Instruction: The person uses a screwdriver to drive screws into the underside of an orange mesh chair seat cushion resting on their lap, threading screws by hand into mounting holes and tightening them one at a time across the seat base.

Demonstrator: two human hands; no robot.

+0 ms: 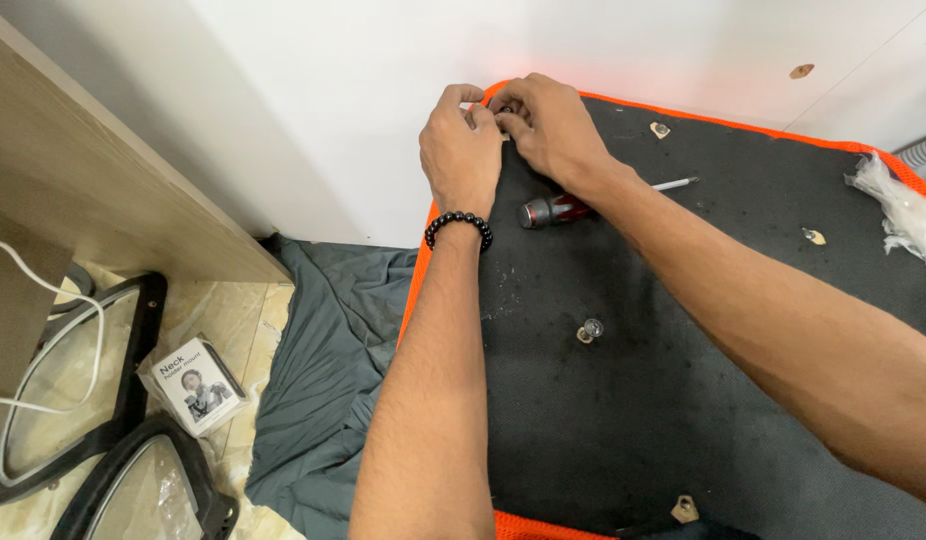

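A black fabric-covered panel (683, 400) with an orange mesh edge (415, 280) lies flat, its far corner against a white wall. Both hands meet at that far-left corner. My left hand (461, 150), with a black bead bracelet on its wrist, pinches something small there; my right hand (545, 125) presses its fingers on the same spot. What they hold is hidden by the fingers. A screwdriver (563, 208) with a red and black handle lies on the panel just below my right wrist. A bolt (591, 328) stands in a hole mid-panel.
Other mounting holes (812, 237) dot the panel. Crumpled clear plastic (908, 215) lies at the right edge. A grey cloth (333, 340) spreads on the floor to the left. Black mesh frames (133, 400), a small printed box (195, 385) and a white cable (43, 290) sit beside a wooden board (93, 180).
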